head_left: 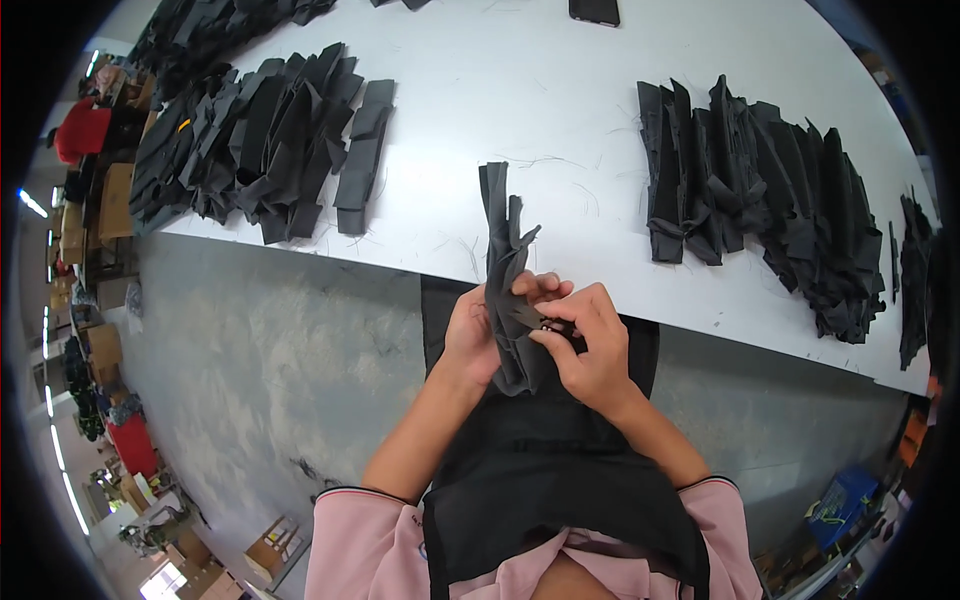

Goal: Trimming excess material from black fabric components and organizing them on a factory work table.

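Note:
My left hand [473, 335] is wrapped round a folded dark grey fabric piece [503, 255], which stands up past the table's front edge and hangs down below my fingers. Closed in my right hand [592, 348] is a small dark pair of thread snips [531, 317], its blades lying against the fabric beside my left fingertips. My right fingers partly cover the snips' handles. Both hands are just in front of the table, above my black apron [540, 440].
On the white table [540, 90], dark fabric bundles [290, 150] lie at left, with one strip [366, 155] apart. More bundles [760, 200] lie at right. A black phone [595, 11] is at the far edge. Loose threads are scattered about; cardboard boxes [118, 200] stand far left.

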`<action>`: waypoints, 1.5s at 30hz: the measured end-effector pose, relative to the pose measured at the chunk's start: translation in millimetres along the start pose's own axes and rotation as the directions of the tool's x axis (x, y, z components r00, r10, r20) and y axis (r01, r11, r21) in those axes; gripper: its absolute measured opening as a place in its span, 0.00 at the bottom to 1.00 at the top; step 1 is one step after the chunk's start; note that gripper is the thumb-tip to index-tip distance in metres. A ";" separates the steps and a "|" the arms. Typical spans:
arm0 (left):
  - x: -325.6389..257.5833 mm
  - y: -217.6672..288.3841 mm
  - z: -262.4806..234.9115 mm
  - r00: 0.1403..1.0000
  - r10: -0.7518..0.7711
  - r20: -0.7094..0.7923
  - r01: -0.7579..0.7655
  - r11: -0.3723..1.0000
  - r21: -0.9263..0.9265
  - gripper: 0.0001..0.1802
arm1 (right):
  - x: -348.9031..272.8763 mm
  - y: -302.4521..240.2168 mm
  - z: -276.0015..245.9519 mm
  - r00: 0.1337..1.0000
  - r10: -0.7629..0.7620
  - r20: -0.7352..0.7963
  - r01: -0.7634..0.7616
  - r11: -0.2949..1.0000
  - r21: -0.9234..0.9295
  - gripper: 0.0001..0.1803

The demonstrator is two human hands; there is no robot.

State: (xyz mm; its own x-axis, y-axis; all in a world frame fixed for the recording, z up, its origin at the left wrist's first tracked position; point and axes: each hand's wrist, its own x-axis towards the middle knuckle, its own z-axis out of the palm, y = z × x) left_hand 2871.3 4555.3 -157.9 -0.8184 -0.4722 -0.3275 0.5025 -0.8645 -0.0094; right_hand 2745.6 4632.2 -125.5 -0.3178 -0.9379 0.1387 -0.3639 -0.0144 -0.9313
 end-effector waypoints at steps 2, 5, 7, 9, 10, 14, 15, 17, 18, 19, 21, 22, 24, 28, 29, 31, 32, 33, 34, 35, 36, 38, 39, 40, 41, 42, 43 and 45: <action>-0.3 -1.7 0.6 1.000 -0.011 0.014 0.011 1.000 -0.026 0.13 | -3.8 8.5 2.9 0.977 -0.214 0.006 0.214 0.975 -0.065 0.14; -0.5 -2.5 2.8 0.998 -0.037 0.043 0.040 0.997 -0.064 0.13 | -4.4 8.1 -1.4 0.965 -0.256 0.048 0.260 0.961 -0.095 0.15; 0.1 -3.8 4.6 0.997 -0.057 0.054 0.061 0.995 -0.078 0.13 | -3.9 7.8 -3.8 0.955 -0.286 0.074 0.293 0.949 -0.115 0.15; -0.2 -4.7 4.9 0.995 -0.101 0.013 0.102 0.992 -0.076 0.13 | -2.9 8.9 -4.1 0.935 -0.340 0.098 0.348 0.933 -0.088 0.15; -0.6 -5.0 4.2 0.995 -0.101 0.011 0.101 0.992 -0.077 0.13 | -2.5 9.2 -4.0 0.936 -0.339 0.098 0.347 0.934 -0.087 0.15; -2.0 -3.2 -0.7 0.987 -0.155 0.042 0.159 0.982 -0.102 0.13 | -1.1 9.7 -4.7 0.920 -0.367 0.138 0.380 0.922 -0.080 0.16; -2.5 -2.5 -1.9 0.980 -0.182 0.084 0.192 0.972 -0.135 0.13 | -0.8 9.6 -5.0 0.912 -0.381 0.156 0.397 0.914 -0.087 0.16; -2.4 -3.6 -4.5 0.980 -0.191 0.063 0.197 0.972 -0.127 0.13 | 0.7 8.1 -3.7 0.912 -0.380 0.151 0.393 0.917 -0.065 0.16; -1.8 -4.7 -5.0 0.979 -0.200 0.045 0.204 0.972 -0.119 0.14 | 1.5 7.7 -3.5 0.913 -0.381 0.147 0.391 0.919 -0.046 0.16; -1.4 -6.1 -4.3 0.978 -0.202 0.045 0.206 0.971 -0.119 0.14 | 1.9 8.6 -3.3 0.914 -0.380 0.146 0.390 0.920 -0.047 0.16; -1.2 -8.8 -2.6 0.990 -0.142 -0.023 0.140 0.988 -0.067 0.14 | 2.0 10.9 -2.3 0.901 -0.413 0.135 0.422 0.906 -0.043 0.16; -1.0 -9.2 -2.7 0.990 -0.141 -0.023 0.140 0.988 -0.068 0.14 | 1.8 10.5 -1.9 0.901 -0.413 0.135 0.422 0.906 -0.043 0.16; 0.0 -9.7 -4.3 0.987 -0.135 -0.088 0.135 0.991 -0.003 0.15 | 0.2 8.8 -0.9 0.910 -0.392 0.132 0.402 0.914 -0.055 0.15; -2.1 -7.4 1.7 0.975 -0.204 0.093 0.213 0.970 -0.113 0.15 | -6.2 -3.9 -7.0 0.977 -0.207 0.050 0.206 0.978 0.035 0.14; -2.8 -9.9 15.6 0.983 -0.081 -0.162 0.103 0.986 0.134 0.16 | -7.6 -7.4 -9.2 0.988 -0.140 0.061 0.137 0.989 0.057 0.16; -7.8 -12.7 23.1 0.903 0.104 -0.418 0.096 0.897 0.431 0.20 | -6.1 -13.2 -8.6 0.988 0.051 0.149 -0.073 0.986 0.150 0.21; -8.8 -16.8 19.8 0.908 0.092 -0.409 0.103 0.896 0.432 0.20 | -5.2 -8.4 -2.7 0.989 0.051 0.138 -0.070 0.988 0.139 0.21; -9.4 -19.7 15.5 0.913 0.220 -0.342 -0.021 0.866 0.499 0.20 | -4.2 1.2 5.4 0.970 0.199 0.142 -0.228 0.945 0.236 0.21; -9.7 -21.2 10.4 0.897 0.350 -0.270 -0.151 0.817 0.557 0.20 | -1.0 6.9 8.8 0.927 0.336 0.168 -0.374 0.865 0.333 0.21; -14.9 -14.8 3.4 0.943 0.269 -0.197 -0.143 0.860 0.490 0.22 | 0.6 4.7 5.9 0.937 0.318 0.147 -0.350 0.827 0.440 0.17; -15.0 -14.4 10.1 0.944 0.266 -0.196 -0.142 0.862 0.487 0.22 | -1.8 4.4 5.6 0.936 0.320 0.145 -0.351 0.829 0.436 0.17; -13.9 -14.2 33.2 0.966 0.253 -0.050 -0.192 0.836 0.514 0.26 | -6.0 2.2 3.0 0.894 0.322 0.312 -0.447 0.578 0.682 0.15; -13.2 -8.1 29.5 0.981 0.193 -0.011 -0.153 0.811 0.564 0.30 | -9.6 4.9 7.9 0.867 0.357 0.348 -0.498 0.572 0.652 0.16; -10.4 -7.8 27.4 0.982 0.188 -0.008 -0.151 0.814 0.561 0.30 | -11.4 4.8 4.3 0.867 0.361 0.345 -0.497 0.576 0.649 0.16; -7.9 -8.0 25.8 0.981 0.189 -0.030 -0.148 0.847 0.511 0.30 | -12.6 4.3 -1.8 0.854 0.394 0.339 -0.518 0.705 0.484 0.16; -7.3 -5.9 23.0 0.979 0.197 -0.056 -0.149 0.874 0.462 0.31 | -12.4 4.2 -3.0 0.841 0.424 0.335 -0.522 0.799 0.300 0.17; -7.7 -4.5 20.3 0.979 0.196 -0.051 -0.152 0.878 0.454 0.29 | -12.4 0.0 -0.7 0.950 0.287 0.122 -0.312 0.883 0.352 0.18; -9.1 -0.4 20.1 0.976 0.200 -0.087 -0.134 0.867 0.480 0.28 | -8.5 -11.2 -17.7 0.979 0.200 -0.036 -0.199 0.979 0.036 0.19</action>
State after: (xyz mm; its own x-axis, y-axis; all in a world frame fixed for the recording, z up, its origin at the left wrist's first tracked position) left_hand 2873.0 4556.4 -135.9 -0.6743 -0.6183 -0.4037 0.4117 -0.7686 0.4896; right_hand 2736.9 4646.5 -110.3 -0.4151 -0.9089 -0.0387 -0.2614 0.1599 -0.9519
